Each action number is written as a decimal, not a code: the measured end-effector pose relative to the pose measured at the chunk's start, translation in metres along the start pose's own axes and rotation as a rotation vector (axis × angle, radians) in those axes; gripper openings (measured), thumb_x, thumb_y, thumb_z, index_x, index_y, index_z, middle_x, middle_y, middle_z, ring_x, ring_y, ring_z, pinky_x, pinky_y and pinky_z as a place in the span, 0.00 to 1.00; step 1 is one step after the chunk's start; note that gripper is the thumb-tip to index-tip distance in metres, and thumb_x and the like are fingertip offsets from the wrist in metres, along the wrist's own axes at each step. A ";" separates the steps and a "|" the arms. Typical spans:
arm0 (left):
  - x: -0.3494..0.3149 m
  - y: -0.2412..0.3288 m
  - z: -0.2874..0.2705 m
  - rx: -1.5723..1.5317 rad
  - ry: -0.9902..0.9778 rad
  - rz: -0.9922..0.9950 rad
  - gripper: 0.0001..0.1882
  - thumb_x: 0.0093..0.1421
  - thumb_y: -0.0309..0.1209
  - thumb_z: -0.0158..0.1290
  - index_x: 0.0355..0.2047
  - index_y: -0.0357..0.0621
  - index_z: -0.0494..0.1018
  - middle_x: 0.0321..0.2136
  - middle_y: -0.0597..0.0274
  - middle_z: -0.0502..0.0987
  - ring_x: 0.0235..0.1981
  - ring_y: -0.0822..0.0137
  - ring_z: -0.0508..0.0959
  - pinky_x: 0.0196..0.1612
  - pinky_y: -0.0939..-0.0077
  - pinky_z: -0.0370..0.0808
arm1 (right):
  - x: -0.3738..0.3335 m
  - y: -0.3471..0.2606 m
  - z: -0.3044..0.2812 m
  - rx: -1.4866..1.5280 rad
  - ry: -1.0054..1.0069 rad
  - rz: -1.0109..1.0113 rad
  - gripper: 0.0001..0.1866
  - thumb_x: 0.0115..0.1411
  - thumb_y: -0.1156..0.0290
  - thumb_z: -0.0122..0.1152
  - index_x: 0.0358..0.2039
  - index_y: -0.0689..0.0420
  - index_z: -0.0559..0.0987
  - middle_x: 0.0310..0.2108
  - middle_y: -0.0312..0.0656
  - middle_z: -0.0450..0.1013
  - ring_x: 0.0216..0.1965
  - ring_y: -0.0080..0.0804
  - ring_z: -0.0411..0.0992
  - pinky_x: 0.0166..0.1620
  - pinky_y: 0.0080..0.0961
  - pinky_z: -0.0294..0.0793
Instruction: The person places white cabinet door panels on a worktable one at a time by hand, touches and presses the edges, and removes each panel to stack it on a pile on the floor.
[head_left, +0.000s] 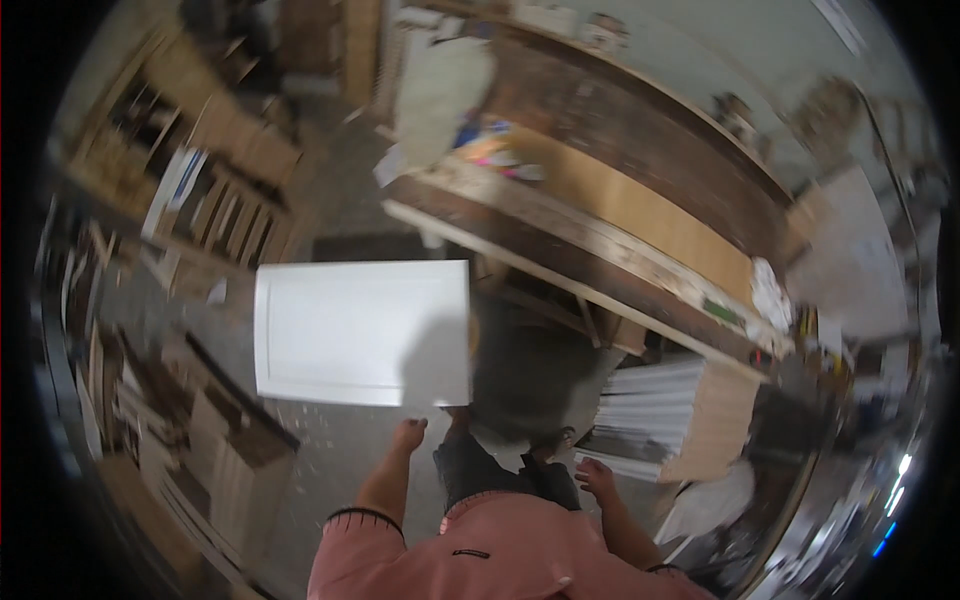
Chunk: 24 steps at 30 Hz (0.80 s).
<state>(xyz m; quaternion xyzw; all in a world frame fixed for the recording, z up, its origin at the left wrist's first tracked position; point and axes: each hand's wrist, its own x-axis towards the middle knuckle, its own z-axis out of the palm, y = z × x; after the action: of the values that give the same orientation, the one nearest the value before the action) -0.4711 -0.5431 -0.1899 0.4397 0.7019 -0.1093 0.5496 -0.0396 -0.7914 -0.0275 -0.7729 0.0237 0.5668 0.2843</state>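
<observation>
A white rectangular panel (pixel 340 335) with a shallow groove near its edges, like a cabinet door, lies ahead of me to the left. My shadow falls across its right part. My left hand (pixel 408 434) is just short of the panel's near edge, apart from it. Its fingers are curled in and I see nothing in them. Low on my right side hangs my right hand (pixel 595 477), its fingers loosely bent and apart, holding nothing. The nearest thing to it is a stack of white-edged boards (pixel 650 405). What bears the panel is mostly hidden beneath it.
A long wooden workbench (pixel 560 275) runs from ahead of me toward the right, with a pale cloth (pixel 440 95) at its far-left end. Cut boards (pixel 235 455) lean together at the near left. Wooden frames (pixel 235 215) stand farther left. Grey floor (pixel 350 450) shows near my feet.
</observation>
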 end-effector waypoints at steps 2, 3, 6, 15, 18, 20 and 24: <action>-0.017 0.014 0.022 -0.138 0.065 0.066 0.27 0.61 0.49 0.52 0.43 0.34 0.79 0.39 0.45 0.82 0.40 0.52 0.82 0.43 0.61 0.77 | 0.008 0.030 -0.027 0.025 -0.031 -0.005 0.25 0.64 0.52 0.58 0.57 0.53 0.73 0.48 0.40 0.78 0.40 0.33 0.78 0.36 0.32 0.74; -0.035 0.036 0.037 -0.218 0.030 0.087 0.26 0.62 0.48 0.53 0.42 0.33 0.79 0.36 0.49 0.82 0.36 0.57 0.83 0.36 0.64 0.78 | 0.011 0.043 -0.041 -0.037 0.020 0.004 0.27 0.64 0.50 0.58 0.57 0.53 0.73 0.47 0.40 0.78 0.40 0.33 0.77 0.36 0.33 0.74; -0.077 0.074 0.081 -0.306 0.001 0.079 0.23 0.64 0.44 0.53 0.47 0.34 0.75 0.35 0.55 0.81 0.29 0.64 0.81 0.28 0.70 0.75 | 0.037 0.101 -0.090 -0.039 0.115 -0.096 0.21 0.62 0.53 0.58 0.47 0.55 0.80 0.37 0.39 0.80 0.31 0.29 0.77 0.30 0.28 0.75; -0.161 0.144 0.224 0.051 -0.355 0.210 0.16 0.62 0.39 0.56 0.44 0.41 0.75 0.36 0.62 0.79 0.32 0.69 0.79 0.30 0.74 0.74 | 0.076 0.194 -0.245 0.286 0.949 -0.134 0.19 0.60 0.58 0.58 0.41 0.61 0.83 0.33 0.45 0.81 0.38 0.39 0.78 0.43 0.35 0.76; -0.204 0.196 0.261 0.185 -0.344 0.217 0.15 0.63 0.39 0.54 0.45 0.42 0.75 0.37 0.64 0.80 0.34 0.70 0.79 0.31 0.77 0.73 | 0.097 0.223 -0.300 0.570 0.995 -0.022 0.23 0.61 0.56 0.58 0.50 0.60 0.80 0.43 0.49 0.80 0.45 0.42 0.77 0.47 0.35 0.74; -0.216 0.203 0.256 0.224 -0.302 0.228 0.17 0.63 0.40 0.53 0.47 0.43 0.74 0.37 0.65 0.79 0.35 0.72 0.79 0.31 0.77 0.73 | 0.098 0.194 -0.314 0.772 0.873 0.047 0.26 0.63 0.52 0.55 0.53 0.58 0.79 0.51 0.49 0.77 0.50 0.43 0.74 0.50 0.33 0.72; -0.233 0.233 0.262 0.298 -0.262 0.240 0.18 0.63 0.40 0.52 0.49 0.44 0.74 0.37 0.66 0.79 0.35 0.73 0.79 0.31 0.77 0.73 | 0.110 0.167 -0.349 1.051 0.672 0.117 0.35 0.64 0.44 0.50 0.64 0.54 0.68 0.63 0.45 0.65 0.60 0.40 0.65 0.55 0.42 0.67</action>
<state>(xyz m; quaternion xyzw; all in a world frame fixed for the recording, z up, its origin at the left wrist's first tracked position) -0.1202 -0.6891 -0.0084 0.5783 0.5434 -0.2020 0.5739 0.2408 -1.0629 -0.1265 -0.6632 0.4297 0.2198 0.5721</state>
